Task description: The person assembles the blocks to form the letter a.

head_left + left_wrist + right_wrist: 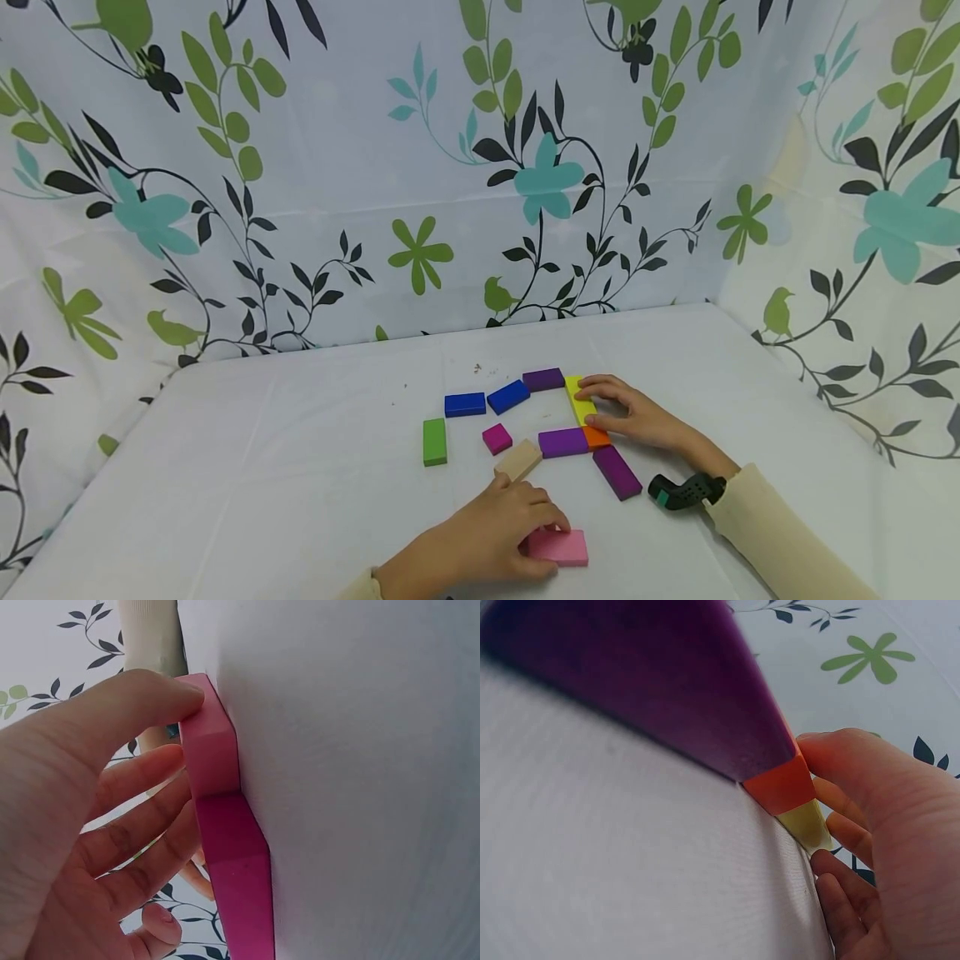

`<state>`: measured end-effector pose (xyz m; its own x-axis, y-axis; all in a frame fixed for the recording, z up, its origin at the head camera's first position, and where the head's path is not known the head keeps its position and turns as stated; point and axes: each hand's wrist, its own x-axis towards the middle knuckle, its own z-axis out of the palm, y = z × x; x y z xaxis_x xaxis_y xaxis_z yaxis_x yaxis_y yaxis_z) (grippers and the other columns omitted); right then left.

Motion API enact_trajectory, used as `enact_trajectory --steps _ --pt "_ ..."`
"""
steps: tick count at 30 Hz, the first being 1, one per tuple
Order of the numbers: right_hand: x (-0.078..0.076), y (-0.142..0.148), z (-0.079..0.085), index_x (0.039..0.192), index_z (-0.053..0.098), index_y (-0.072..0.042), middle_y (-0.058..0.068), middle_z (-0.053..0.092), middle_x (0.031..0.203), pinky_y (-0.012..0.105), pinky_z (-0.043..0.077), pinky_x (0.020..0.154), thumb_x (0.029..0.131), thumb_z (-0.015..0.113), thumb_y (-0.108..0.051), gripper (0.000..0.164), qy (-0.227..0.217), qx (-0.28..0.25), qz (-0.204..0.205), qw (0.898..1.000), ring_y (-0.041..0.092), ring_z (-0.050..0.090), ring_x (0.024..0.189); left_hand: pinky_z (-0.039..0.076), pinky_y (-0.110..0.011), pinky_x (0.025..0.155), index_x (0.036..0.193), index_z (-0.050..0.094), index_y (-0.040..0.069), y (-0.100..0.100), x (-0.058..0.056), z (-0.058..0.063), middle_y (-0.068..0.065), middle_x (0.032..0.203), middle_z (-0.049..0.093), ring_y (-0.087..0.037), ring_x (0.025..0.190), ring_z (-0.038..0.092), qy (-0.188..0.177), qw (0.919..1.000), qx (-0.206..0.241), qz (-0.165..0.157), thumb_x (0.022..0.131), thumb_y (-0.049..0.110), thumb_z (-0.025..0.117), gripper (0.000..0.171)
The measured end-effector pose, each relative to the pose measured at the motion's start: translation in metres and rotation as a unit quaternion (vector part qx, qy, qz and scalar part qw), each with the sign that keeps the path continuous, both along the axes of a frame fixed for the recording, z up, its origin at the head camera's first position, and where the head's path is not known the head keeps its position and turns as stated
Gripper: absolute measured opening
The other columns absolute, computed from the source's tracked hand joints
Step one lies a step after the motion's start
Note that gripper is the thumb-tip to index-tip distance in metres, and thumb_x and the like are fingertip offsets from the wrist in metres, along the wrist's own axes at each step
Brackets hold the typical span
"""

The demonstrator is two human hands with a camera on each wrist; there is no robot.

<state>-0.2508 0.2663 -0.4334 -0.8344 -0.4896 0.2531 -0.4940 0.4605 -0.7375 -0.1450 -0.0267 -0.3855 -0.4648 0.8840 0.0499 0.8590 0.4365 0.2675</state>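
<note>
My left hand (498, 533) holds a pink block (561, 547) flat on the white table, its thumb pressing one end in the left wrist view. There a magenta block (244, 889) lies against the pink one; the left hand hides it in the head view. Farther back, my right hand (637, 415) grips a yellow block (580, 402) between thumb and fingers. The yellow block meets an orange block (597, 438), close under the right thumb. A purple block (562, 442) touches the orange one on its left, and a dark purple block (617, 472) slants away toward the front.
Two blue blocks (465, 405) and another dark purple block (543, 380) curve along the back. A green block (435, 442) stands off to the left. A small magenta block (497, 438) and a beige block (519, 460) lie inside the curve. Patterned cloth (337, 208) hangs behind the table.
</note>
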Motion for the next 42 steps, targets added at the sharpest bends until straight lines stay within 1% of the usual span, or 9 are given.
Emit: enact_trajectory --steps 9,17,20,24,28,30,34,37,42 --pt "-0.002 0.000 -0.002 0.125 0.062 -0.009 0.016 0.046 0.141 0.064 0.028 0.107 0.092 0.067 -0.015 0.034 -0.001 -0.001 0.001 1.000 0.042 0.039 0.133 0.030 -0.020 0.077 0.109 0.068 0.025 0.000 0.001 0.000 0.018 0.096 0.060 0.007 0.087 0.048 0.016 0.9999 -0.002 -0.001 0.086 0.039 0.073 0.027" --pt "-0.001 -0.001 0.001 0.126 0.062 -0.008 0.016 0.047 0.141 0.063 0.027 0.108 0.092 0.067 -0.017 0.035 0.000 0.005 -0.003 1.000 0.042 0.038 0.134 0.034 -0.024 0.079 0.112 0.067 0.025 -0.001 0.001 0.001 0.018 0.102 0.062 0.007 0.090 0.049 -0.017 0.9997 -0.016 0.004 0.088 0.040 0.070 0.028" --pt "-0.001 -0.002 0.001 0.126 0.062 -0.009 0.016 0.047 0.141 0.063 0.027 0.108 0.092 0.067 -0.017 0.035 -0.003 0.006 -0.007 1.000 0.042 0.038 0.134 0.034 -0.024 0.079 0.112 0.067 0.026 -0.002 0.001 0.001 0.019 0.102 0.061 0.007 0.090 0.050 -0.012 0.9998 -0.013 0.000 0.089 0.042 0.070 0.028" --pt "0.000 -0.001 0.002 0.126 0.062 -0.009 0.016 0.046 0.142 0.064 0.027 0.107 0.093 0.067 -0.018 0.035 -0.006 0.008 -0.008 1.000 0.042 0.037 0.134 0.036 -0.021 0.081 0.113 0.068 0.025 -0.004 0.000 0.003 0.018 0.101 0.062 0.007 0.091 0.051 -0.016 0.9999 0.003 0.003 0.090 0.042 0.068 0.029" --pt "0.000 -0.001 0.001 0.126 0.062 -0.010 0.016 0.046 0.142 0.065 0.027 0.107 0.093 0.067 -0.018 0.034 -0.006 0.008 -0.008 1.000 0.042 0.037 0.134 0.039 -0.021 0.085 0.114 0.068 0.024 -0.008 -0.003 0.007 0.017 0.103 0.063 0.005 0.093 0.053 -0.023 0.9995 0.018 0.016 0.092 0.041 0.065 0.028" --pt "0.000 -0.001 0.001 0.126 0.062 -0.009 0.017 0.046 0.142 0.065 0.027 0.107 0.093 0.066 -0.017 0.034 -0.003 0.006 -0.005 1.000 0.042 0.037 0.134 0.041 -0.023 0.089 0.115 0.068 0.024 -0.010 -0.004 0.009 0.016 0.106 0.064 0.004 0.097 0.054 -0.026 0.9991 0.020 0.026 0.093 0.040 0.063 0.027" --pt "0.000 -0.001 0.000 0.125 0.062 -0.008 0.017 0.046 0.141 0.065 0.028 0.107 0.093 0.067 -0.016 0.034 -0.002 0.004 -0.003 1.000 0.043 0.038 0.133 0.043 -0.029 0.094 0.114 0.068 0.022 -0.015 -0.005 0.014 0.015 0.109 0.064 -0.001 0.105 0.055 -0.009 0.9988 0.027 0.039 0.094 0.038 0.062 0.026" --pt "0.000 -0.001 0.001 0.125 0.062 -0.008 0.017 0.046 0.141 0.065 0.027 0.107 0.093 0.067 -0.016 0.034 -0.001 0.005 -0.003 1.000 0.043 0.038 0.133 0.044 -0.033 0.096 0.114 0.069 0.022 -0.017 -0.006 0.017 0.013 0.110 0.065 -0.004 0.109 0.056 -0.006 0.9983 0.025 0.052 0.095 0.037 0.062 0.026" --pt "0.000 -0.002 0.001 0.125 0.062 -0.008 0.018 0.046 0.141 0.065 0.027 0.107 0.093 0.067 -0.016 0.034 0.001 0.005 -0.003 1.000 0.044 0.037 0.134 0.044 -0.035 0.097 0.115 0.070 0.022 -0.021 -0.009 0.025 0.012 0.112 0.065 -0.007 0.113 0.056 -0.017 0.9961 0.015 0.085 0.094 0.038 0.063 0.027"
